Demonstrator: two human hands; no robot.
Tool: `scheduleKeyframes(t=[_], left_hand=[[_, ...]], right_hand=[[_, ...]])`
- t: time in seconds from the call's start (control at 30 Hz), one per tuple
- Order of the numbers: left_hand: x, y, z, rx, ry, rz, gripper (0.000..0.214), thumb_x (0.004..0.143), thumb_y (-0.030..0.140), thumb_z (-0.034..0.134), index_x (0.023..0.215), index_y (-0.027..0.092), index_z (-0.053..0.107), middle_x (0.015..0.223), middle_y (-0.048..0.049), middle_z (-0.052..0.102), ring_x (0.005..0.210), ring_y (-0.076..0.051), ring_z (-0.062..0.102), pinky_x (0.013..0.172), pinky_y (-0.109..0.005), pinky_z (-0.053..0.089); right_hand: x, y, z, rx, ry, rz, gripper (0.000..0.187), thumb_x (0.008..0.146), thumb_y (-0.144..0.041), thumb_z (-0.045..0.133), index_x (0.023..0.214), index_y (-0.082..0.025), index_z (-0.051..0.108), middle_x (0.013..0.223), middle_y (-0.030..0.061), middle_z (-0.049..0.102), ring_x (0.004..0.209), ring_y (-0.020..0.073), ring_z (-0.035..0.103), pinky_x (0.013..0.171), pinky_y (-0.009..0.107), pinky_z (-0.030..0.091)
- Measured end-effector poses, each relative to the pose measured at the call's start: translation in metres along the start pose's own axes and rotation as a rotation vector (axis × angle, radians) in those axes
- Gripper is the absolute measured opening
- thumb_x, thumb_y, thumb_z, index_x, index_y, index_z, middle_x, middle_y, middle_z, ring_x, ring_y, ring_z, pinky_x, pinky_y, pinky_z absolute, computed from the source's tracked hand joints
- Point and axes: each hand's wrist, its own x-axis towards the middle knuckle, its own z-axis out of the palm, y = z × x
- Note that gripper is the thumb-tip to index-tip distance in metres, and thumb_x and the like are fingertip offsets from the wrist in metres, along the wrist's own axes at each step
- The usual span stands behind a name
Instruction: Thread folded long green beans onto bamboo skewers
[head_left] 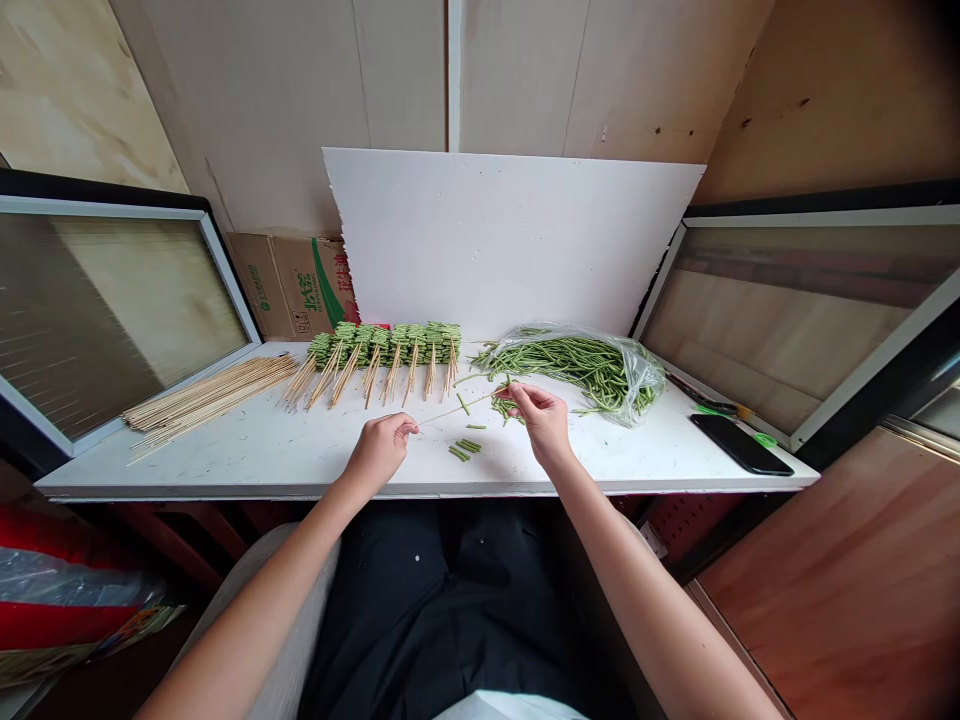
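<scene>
A thin wooden skewer [457, 408] stretches between my two hands above the white tabletop. My left hand [380, 450] is closed in a pinch on its near end. At its far end the fingers of my right hand [541, 420] are pinched together around a green bean piece, mostly hidden by the fingertips. Below the skewer lie several short cut bean pieces [465, 449], and a small pile of cut pieces [504, 404] sits partly behind my right hand. Farther back, bundles of skewers threaded with bean pieces [390, 345] are lined up side by side.
Loose bare skewers [210, 395] lie at the left. A clear plastic bag of long green beans [577, 365] rests at the back right. A black phone [739, 443] lies near the right edge. Behind stand a cardboard box [289, 285] and a white board [510, 240].
</scene>
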Motion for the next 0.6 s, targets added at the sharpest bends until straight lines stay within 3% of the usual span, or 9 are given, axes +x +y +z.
scheduleKeyframes(t=[0.37, 0.6], left_hand=[[0.0, -0.001, 0.0, -0.02, -0.017, -0.032, 0.026, 0.087, 0.012, 0.051, 0.083, 0.02, 0.076, 0.084, -0.0052, 0.079, 0.078, -0.021, 0.073, 0.075, -0.03, 0.055], [0.004, 0.006, -0.011, -0.015, 0.058, -0.059, 0.025, 0.09, 0.014, 0.051, 0.083, 0.02, 0.074, 0.067, -0.0007, 0.069, 0.062, -0.017, 0.064, 0.067, -0.026, 0.05]], right_hand=[[-0.005, -0.004, 0.006, 0.002, 0.012, -0.01, 0.033, 0.078, -0.057, 0.084, 0.087, -0.024, 0.083, 0.093, 0.0093, 0.082, 0.097, 0.0295, 0.075, 0.069, 0.037, 0.057], [-0.004, -0.002, 0.01, 0.098, 0.001, 0.066, 0.039, 0.075, -0.058, 0.085, 0.092, -0.023, 0.082, 0.092, 0.0077, 0.078, 0.093, 0.0248, 0.071, 0.061, 0.03, 0.053]])
